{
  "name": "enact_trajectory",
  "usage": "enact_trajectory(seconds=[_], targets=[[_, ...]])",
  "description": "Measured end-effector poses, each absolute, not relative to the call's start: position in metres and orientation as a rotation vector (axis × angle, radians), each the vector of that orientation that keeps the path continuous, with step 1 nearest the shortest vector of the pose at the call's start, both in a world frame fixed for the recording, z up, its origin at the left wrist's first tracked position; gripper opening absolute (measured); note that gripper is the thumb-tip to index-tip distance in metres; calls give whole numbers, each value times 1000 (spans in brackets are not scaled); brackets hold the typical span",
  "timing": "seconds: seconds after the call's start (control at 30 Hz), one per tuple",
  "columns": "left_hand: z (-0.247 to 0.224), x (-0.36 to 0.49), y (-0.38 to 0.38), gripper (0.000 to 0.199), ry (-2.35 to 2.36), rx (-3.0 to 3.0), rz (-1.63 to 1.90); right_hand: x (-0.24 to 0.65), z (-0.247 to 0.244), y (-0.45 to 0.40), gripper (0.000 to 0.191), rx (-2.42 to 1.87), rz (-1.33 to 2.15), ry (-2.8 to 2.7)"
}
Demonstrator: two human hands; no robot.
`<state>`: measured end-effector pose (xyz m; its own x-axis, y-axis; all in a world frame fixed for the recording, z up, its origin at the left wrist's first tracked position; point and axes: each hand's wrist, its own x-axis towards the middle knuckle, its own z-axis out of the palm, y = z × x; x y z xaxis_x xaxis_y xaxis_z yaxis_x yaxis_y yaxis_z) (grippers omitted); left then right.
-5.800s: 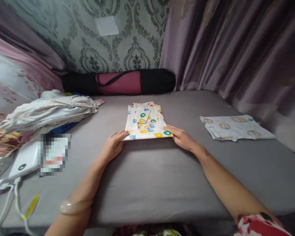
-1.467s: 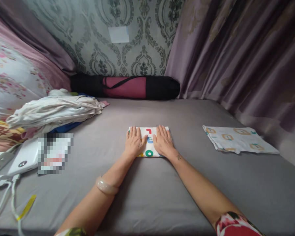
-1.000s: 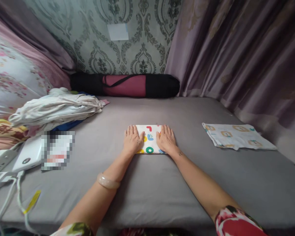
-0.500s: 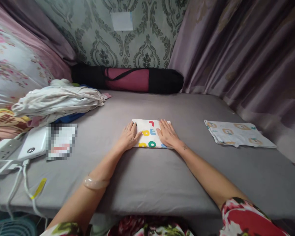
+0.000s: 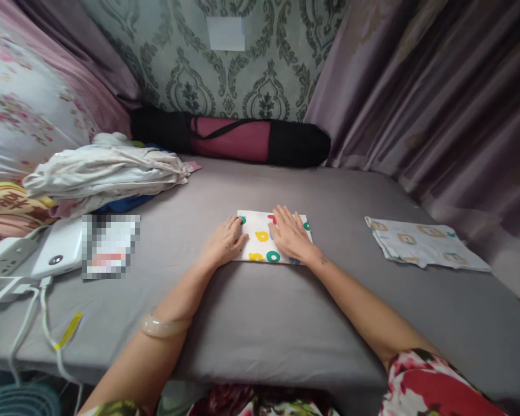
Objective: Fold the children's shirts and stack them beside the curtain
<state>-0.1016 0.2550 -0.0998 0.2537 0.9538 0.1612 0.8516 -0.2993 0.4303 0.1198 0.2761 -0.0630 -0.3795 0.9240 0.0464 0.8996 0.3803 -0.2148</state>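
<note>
A white folded cloth [image 5: 260, 247] printed with colourful letters lies flat on the grey bed sheet [image 5: 260, 323]. My left hand [image 5: 226, 240] rests on its left edge, fingers stretched forward and thumb on the fabric. Across the cloth's right half my right hand [image 5: 291, 234] lies flat with the fingers slightly spread, covering some of the print. Neither hand grips anything. Off to the right is another folded cloth [image 5: 431, 242], white with tan and teal patterns, apart from both hands.
A heap of pale clothes [image 5: 108, 173] sits at the left. Nearer are a white power bank [image 5: 63, 245], a power strip [image 5: 8, 257], cables and a blurred packet [image 5: 110, 245]. Along the wall lies a long black and maroon bag [image 5: 231, 138]. Curtains [image 5: 394, 86] hang at the right.
My right hand has slid left over the cloth, uncovering its right edge. My left hand stays at the left edge. The view has shifted slightly.
</note>
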Motion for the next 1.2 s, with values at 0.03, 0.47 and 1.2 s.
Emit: enact_trajectory(seconds=[0.03, 0.47, 1.2], targets=[[-100, -102, 255, 52, 1672, 2274, 596, 113, -64, 275, 64, -1602, 229, -2487], [-110, -106, 260, 43, 1641, 2288, 688, 96, -77, 271, 63, -1608, 287, -2525], [-93, -111, 266, 39, 1904, 1654, 1068, 19, -76, 267, 61, -1568, 250, -2503]])
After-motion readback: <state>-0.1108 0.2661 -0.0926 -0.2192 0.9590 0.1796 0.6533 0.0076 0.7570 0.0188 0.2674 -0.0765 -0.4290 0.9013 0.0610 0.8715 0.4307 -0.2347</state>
